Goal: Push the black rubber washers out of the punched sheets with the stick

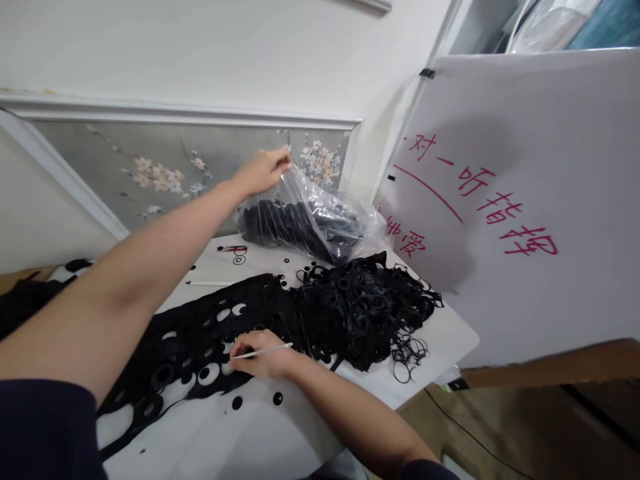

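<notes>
My left hand (261,172) pinches the upper edge of a clear plastic bag (320,213) and holds it up at the back of the table. Dark, rounded pieces fill the bag. My right hand (263,352) is closed around a thin white stick (265,351), its kind unclear, above a black sheet (197,333) full of round holes. Some fingers of this hand are hidden from view. Right of the sheet lies a tangled heap of black ring-shaped scraps (355,310), directly in front of the bag.
A white pencil-like stick (207,283) and a small red-and-black tool (231,249) lie behind the sheet. Small black discs (237,403) are on the white table (225,447). A whiteboard (540,200) with red writing stands at the right; a wall with a framed floral panel (165,160) is behind.
</notes>
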Demonstrator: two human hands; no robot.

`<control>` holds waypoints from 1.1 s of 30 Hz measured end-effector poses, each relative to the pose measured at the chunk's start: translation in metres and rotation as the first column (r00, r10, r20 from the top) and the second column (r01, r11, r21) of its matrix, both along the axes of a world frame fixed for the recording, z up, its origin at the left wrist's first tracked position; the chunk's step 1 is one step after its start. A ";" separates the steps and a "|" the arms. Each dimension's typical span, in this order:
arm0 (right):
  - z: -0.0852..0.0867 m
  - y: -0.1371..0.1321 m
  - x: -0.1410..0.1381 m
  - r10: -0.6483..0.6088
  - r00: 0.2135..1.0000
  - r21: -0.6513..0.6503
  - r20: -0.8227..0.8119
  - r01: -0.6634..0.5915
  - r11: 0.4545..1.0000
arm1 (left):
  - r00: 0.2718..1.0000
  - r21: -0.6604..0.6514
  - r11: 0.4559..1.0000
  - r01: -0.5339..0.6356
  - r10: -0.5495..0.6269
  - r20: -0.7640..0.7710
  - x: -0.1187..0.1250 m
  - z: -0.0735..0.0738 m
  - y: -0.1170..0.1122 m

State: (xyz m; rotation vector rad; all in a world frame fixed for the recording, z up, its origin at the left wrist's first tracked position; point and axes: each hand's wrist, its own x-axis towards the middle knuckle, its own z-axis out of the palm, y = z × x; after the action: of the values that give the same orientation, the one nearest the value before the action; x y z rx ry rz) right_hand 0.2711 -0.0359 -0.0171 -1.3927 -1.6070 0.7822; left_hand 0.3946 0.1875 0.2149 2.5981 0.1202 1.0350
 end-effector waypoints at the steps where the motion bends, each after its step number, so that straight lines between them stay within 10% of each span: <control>1: 0.000 0.000 0.000 0.002 1.000 0.000 0.003 -0.002 1.000 | 1.000 0.004 1.000 -0.018 0.018 0.021 0.001 0.006 0.001; 9: 0.000 0.000 0.001 0.005 1.000 -0.038 0.012 -0.005 0.999 | 0.939 -0.165 0.975 -0.151 0.194 0.285 -0.001 0.011 0.000; 19: 0.007 -0.002 0.002 0.017 1.000 -0.053 0.024 -0.016 0.998 | 0.911 -0.023 0.961 -0.276 0.254 -0.326 -0.047 -0.083 0.010; 28: 0.008 -0.006 -0.004 0.011 0.985 0.069 0.171 -0.023 0.997 | 0.965 0.075 0.982 -0.171 0.182 -0.191 -0.141 -0.146 -0.022; 33: 0.008 -0.005 -0.005 0.008 0.984 0.042 0.177 -0.016 0.999 | 0.800 -0.376 0.739 -0.559 0.600 -0.009 -0.150 -0.143 0.018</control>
State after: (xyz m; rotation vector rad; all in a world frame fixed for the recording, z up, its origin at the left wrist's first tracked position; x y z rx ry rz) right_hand 0.2660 -0.0404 -0.0091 -1.4559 -1.7597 0.6409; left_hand 0.2443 0.2055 0.0718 2.1809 1.0570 1.2096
